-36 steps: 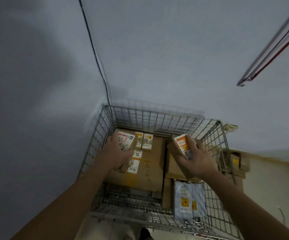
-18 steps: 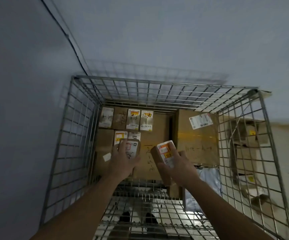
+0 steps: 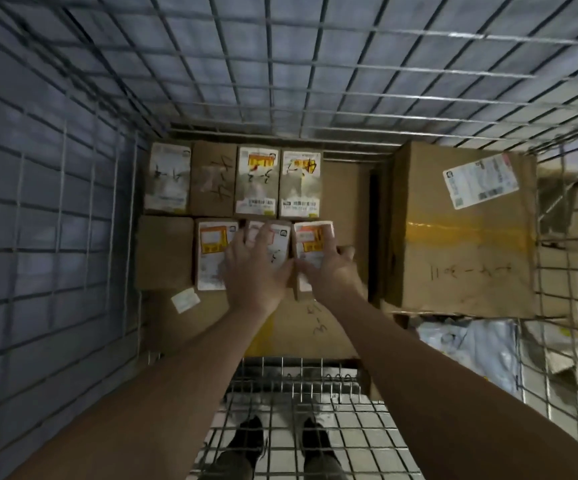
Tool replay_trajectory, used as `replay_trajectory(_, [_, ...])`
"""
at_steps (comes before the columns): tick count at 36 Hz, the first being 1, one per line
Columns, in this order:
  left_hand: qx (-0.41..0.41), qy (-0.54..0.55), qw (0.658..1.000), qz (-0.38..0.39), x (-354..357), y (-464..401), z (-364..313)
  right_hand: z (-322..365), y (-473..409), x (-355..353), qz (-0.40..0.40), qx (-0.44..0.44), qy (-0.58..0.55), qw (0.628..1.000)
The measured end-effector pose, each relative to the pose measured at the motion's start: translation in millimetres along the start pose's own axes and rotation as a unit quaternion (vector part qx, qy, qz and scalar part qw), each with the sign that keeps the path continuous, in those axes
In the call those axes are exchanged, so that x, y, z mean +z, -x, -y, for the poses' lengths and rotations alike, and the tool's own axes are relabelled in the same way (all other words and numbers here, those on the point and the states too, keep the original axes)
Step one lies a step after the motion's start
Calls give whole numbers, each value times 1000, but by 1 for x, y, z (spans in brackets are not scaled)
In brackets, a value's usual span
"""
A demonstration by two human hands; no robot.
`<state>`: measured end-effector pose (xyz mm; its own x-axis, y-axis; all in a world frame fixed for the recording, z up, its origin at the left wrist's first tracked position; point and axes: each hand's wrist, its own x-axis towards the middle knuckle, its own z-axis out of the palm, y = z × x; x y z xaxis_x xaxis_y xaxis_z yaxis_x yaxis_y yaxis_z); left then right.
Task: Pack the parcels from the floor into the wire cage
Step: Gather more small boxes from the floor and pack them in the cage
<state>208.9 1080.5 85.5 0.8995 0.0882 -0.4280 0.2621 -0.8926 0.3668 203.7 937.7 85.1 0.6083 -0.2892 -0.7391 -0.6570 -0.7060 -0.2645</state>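
Left parcel [image 3: 273, 247]: a small carton with a white label, lying in the front row of small boxes inside the wire cage [image 3: 72, 237]; it touched the orange-labelled box [image 3: 215, 252] on its left.
Right parcel [image 3: 311, 251]: a small carton with an orange-and-white label, just beside the left parcel, on top of the wide flat carton [image 3: 280, 327].
Left hand [image 3: 256, 268]: lay flat over the left parcel, fingers straight and spread, pressing on it; grip released.
Right hand [image 3: 329, 268]: fingers lay over the top of the right parcel, thumb at its right side; grip grasping that parcel.
Labels: print on both parcels too blurred to read; black marker strokes showed on the left parcel.
Back row [image 3: 233, 181]: four small boxes side by side against the far mesh, two with yellow-red labels, marker scrawl on them illegible.
Plain box [image 3: 164, 252]: unlabelled, at the left end of the front row, near the left mesh.
Large carton [image 3: 460, 230]: right of a dark gap, yellow tape across it, a tilted white shipping label, handwritten digits and dashes not clearly readable.
Poly mailer [image 3: 467, 348]: grey bag in front of the large carton.
Open room: bare cardboard right of the right parcel, up to the gap.
Shoes [image 3: 280, 445]: seen through the near mesh.
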Motion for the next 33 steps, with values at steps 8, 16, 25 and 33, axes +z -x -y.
replay_trajectory(8, [4,-29,999,-23,15,-11,19,-1,-12,29,-45,-23,-163,985])
replay_trajectory(16, [-8,-63,998,15,-32,-31,19,-11,14,-4,31,-27,-128,991])
replay_trajectory(25, [78,-53,988,123,-184,23,-16,7,115,-132,28,-123,50,991])
replay_trajectory(33, [205,-62,970,117,-360,115,-121,42,278,-280,-35,-166,106,980])
